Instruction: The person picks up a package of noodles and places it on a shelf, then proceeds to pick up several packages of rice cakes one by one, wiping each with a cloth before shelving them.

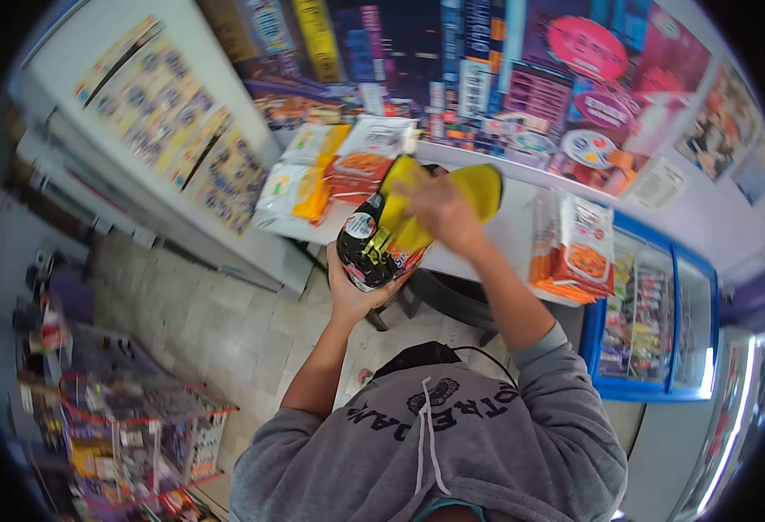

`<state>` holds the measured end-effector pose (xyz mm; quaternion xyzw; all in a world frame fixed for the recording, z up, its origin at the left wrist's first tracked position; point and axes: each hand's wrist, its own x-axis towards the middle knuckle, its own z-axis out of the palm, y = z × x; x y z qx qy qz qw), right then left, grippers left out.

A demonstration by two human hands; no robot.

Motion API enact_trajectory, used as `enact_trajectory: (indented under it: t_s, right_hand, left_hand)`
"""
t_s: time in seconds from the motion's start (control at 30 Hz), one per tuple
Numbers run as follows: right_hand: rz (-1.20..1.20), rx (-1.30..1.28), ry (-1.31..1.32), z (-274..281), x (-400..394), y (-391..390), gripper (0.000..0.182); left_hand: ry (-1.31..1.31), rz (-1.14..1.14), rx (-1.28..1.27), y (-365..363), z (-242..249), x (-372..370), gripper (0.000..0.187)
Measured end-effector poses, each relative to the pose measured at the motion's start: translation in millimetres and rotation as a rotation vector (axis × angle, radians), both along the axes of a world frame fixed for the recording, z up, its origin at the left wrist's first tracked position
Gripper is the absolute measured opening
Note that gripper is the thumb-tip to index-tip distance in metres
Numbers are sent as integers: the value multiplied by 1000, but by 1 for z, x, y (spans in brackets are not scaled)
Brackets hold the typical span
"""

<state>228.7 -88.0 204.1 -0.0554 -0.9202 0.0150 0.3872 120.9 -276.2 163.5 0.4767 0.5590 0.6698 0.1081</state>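
Observation:
My left hand [354,291] grips the lower end of a black noodle pack [354,254], which has a white round label and green and red print. The pack is held tilted above the near edge of the white table [513,202]. Blurred by motion, my right hand [443,209] holds a yellow cloth [480,186] over the pack's upper end. The cloth spreads out on both sides of the fingers and hides part of the pack.
White-and-orange noodle packs [300,178] and red-and-white packs [369,161] lie on the table's left. A stack of orange-and-white packs [581,248] stands at its right end. A blue-framed freezer [591,348], a white refrigerator [252,252] and a wire rack [147,409] surround me.

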Motion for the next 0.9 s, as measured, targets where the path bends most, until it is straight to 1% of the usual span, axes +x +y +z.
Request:
enact_trajectory:
  t_s: [0.03, 0.07, 0.1, 0.13, 0.2, 0.23, 0.27, 0.3, 0.33, 0.37, 0.4, 0.43, 0.5, 0.53, 0.57, 0.6, 0.63, 0.67, 0.73, 0.77, 0.8, 0.83, 0.9]
  right_hand:
    - [-61, -5, 32, 1, -17, 7, 27]
    - [-17, -2, 25, 3, -32, -10, 27]
    - [9, -312, -90, 3, -48, -32, 28]
    - [30, -607, -208, 6, -67, -54, 28]
    - [356, -377, 46, -10, -96, -129, 30]
    - [439, -393, 218, 0, -104, -175, 30]
    - [648, -495, 210, 23, -111, -208, 33]
    - [684, -491, 208, 26, -119, -227, 33]
    - [665, -480, 216, 26, -127, -244, 33]
    - [647, -471, 220, 24, -134, -261, 33]
    - [668, -493, 173, 18, -143, -275, 35]
    - [704, -493, 166, 18, -155, -284, 35]
    - [388, -119, 45, 27, -186, -293, 40]
    - [315, -209, 2, 27, -213, -290, 43]
    - [239, -307, -50, 21, -244, -289, 46]
    - [272, -311, -58, 15, -273, -292, 46]
    - [431, -493, -52, 8, -301, -294, 47]
    - [587, -674, -45, 7, -322, -302, 49]
    - [638, -407, -68, 7, -314, -353, 55]
    - [657, -302, -135, 24, -303, -384, 55]
    - [674, -196, -213, 35, -293, -409, 55]
    - [699, -193, -224, 28, -294, -421, 55]
    - [766, -231, -223, 20, -311, -439, 53]
  left_hand:
    - [-52, 15, 8, -16, -2, -8, 84]
    - [-134, 38, 20, -30, -1, -10, 81]
    - [-136, 79, 26, -47, -2, -15, 81]
    - [-257, 108, 39, -59, -1, -24, 78]
    - [-472, 135, 78, -86, 3, -48, 75]
    - [-469, 166, 87, -103, 4, -58, 75]
    - [-789, 30, 290, -120, 5, -69, 63]
    - [-1093, -121, 503, -136, 8, -81, 52]
    - [-1074, -95, 526, -154, 11, -95, 52]
    - [-1009, -35, 456, -172, 15, -107, 48]
    - [-948, 27, 384, -190, 17, -117, 44]
    - [-939, 58, 404, -208, 22, -123, 44]
    - [-875, 298, 245, -241, 34, -134, 44]
    - [-845, 275, 358, -251, 33, -143, 45]
    - [-842, 311, 371, -263, 35, -147, 45]
    - [-792, 373, 351, -275, 39, -151, 45]
    - [-741, 430, 328, -285, 41, -156, 46]
    - [-762, 446, 379, -295, 40, -164, 47]
    - [-742, 522, 442, -318, 24, -188, 44]
    - [-740, 577, 494, -327, 19, -202, 43]
    - [-892, 530, 637, -334, 19, -212, 39]
    - [-754, 379, 771, -339, 3, -221, 39]
    - [-746, 418, 787, -355, -2, -237, 39]
